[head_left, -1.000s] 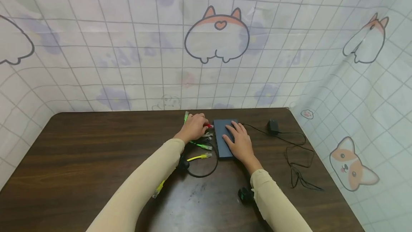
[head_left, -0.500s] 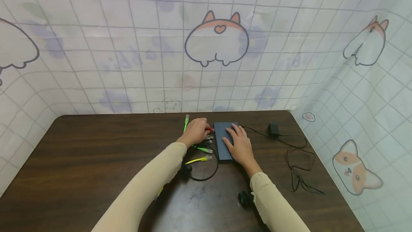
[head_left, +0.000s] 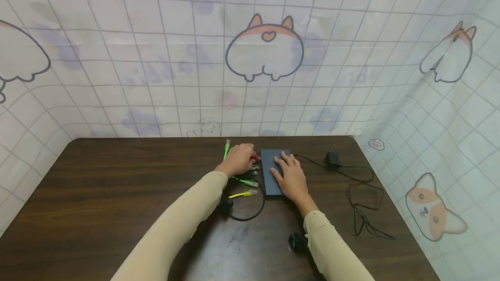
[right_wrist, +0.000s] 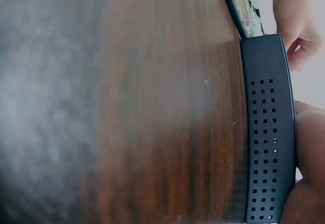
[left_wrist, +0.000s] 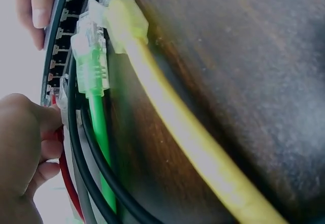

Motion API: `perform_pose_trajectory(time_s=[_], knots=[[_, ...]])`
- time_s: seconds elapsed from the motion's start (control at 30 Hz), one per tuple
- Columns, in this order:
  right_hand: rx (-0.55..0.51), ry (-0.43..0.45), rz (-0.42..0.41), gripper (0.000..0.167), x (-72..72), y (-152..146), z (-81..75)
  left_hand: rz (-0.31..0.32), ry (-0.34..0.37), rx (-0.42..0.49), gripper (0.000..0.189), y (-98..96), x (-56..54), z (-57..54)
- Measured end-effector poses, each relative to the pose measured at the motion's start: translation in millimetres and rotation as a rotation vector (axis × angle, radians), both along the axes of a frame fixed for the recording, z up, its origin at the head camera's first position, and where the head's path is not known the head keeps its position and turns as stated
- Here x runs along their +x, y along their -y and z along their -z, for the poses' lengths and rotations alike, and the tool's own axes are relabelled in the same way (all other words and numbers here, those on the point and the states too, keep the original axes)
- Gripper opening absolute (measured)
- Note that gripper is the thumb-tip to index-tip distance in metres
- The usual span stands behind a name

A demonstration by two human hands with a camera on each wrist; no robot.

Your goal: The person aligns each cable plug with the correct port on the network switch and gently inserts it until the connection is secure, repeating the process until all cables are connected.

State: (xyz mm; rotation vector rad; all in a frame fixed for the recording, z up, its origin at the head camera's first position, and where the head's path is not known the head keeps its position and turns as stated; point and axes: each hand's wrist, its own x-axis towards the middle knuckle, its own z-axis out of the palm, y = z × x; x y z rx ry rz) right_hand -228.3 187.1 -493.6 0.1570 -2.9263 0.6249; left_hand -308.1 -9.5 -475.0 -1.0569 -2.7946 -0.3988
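A flat dark blue-grey network switch (head_left: 269, 181) lies on the table, its row of ports (left_wrist: 59, 38) facing left. My left hand (head_left: 239, 159) pinches a red network cable (left_wrist: 68, 183) just behind its plug, with the plug right at the port at the far end of the row. Spread fingers of my right hand (head_left: 294, 181) rest on top of the switch, near its right side. Along the port side lie a green cable (left_wrist: 92, 76), a yellow cable (left_wrist: 183, 127) and greyish cable ends (head_left: 254, 169), their clear plugs pointing towards the switch.
A black cable loop (head_left: 250, 218) curves over the table (head_left: 117, 194) below the plugs. On the right lies a black power adapter (head_left: 333, 160) with a thin tangled cord (head_left: 365, 181). Another green plug (head_left: 227, 144) points towards the back edge. A patterned cloth (head_left: 187, 77) hangs behind.
The left hand has drawn slightly nearer the switch with the red cable. The right hand stays on the switch. The whole head view has shifted down a little.
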Motion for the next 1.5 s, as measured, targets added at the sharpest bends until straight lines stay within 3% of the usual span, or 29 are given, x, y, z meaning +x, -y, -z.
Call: perform_pose_trajectory(time_s=[0.27,0.5,0.8,1.0,1.27,1.5], knots=[[0.003,0.004,-0.005,0.051,0.2,1.2,-2.1,0.056,-0.003,0.007,0.015,4.1,-7.1,5.0],[-0.001,0.005,0.000,0.050,-0.6,3.2,-2.3,0.074,-0.070,-0.015,0.016,5.5,-4.2,4.7],[0.002,-0.007,-0.014,0.049,1.8,3.1,-3.4,0.093,-0.094,-0.014,0.016,3.9,-3.0,5.6],[0.031,-0.011,-0.020,0.050,0.7,2.8,-0.5,0.123,-0.084,-0.013,0.018,1.4,-4.5,7.8],[0.021,-0.011,-0.030,0.052,0.0,4.2,-3.9,0.128,-0.088,-0.022,0.015,1.8,-7.2,2.0],[0.008,-0.003,-0.013,0.051,2.2,1.2,-1.4,0.139,-0.035,0.007,0.013,2.1,-5.5,0.4]])
